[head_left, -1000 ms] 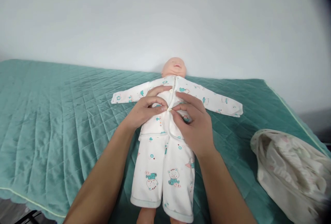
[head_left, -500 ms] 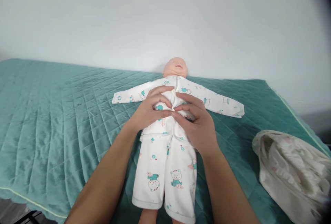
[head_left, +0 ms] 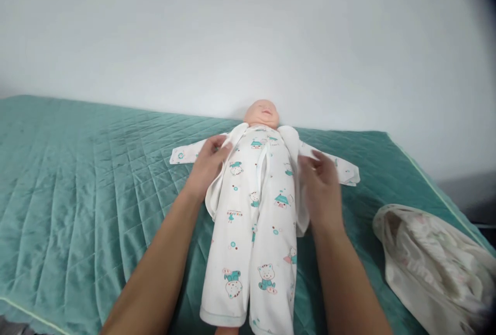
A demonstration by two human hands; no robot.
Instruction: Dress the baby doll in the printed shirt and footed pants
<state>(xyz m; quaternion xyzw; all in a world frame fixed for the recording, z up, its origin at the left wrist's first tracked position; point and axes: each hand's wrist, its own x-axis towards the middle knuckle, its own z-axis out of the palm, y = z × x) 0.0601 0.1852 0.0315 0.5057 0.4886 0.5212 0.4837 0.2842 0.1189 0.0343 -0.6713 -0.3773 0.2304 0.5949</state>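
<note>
A baby doll [head_left: 262, 113] lies on its back, dressed in white print trousers [head_left: 248, 252] that reach up over its chest. Its white baby jacket [head_left: 289, 141] is parted at the front, with a flap on either side and both sleeves spread outward. On the left side, my left hand [head_left: 211, 167] has its fingers curled on one flap. My right hand [head_left: 321, 182], slightly blurred, is curled at the other flap beside the right sleeve. The hidden fingertips leave the exact grip unclear.
A green quilted cover [head_left: 116, 185] lies under the doll. At the right rests a cream cloth bag or basket [head_left: 403, 257] with crumpled white fabric inside. A pale wall [head_left: 248, 41] rises behind the doll's head.
My hands have moved apart from the middle of the doll's chest, out to its two sides. The jacket front, closed before, is now open, uncovering the upper trousers.
</note>
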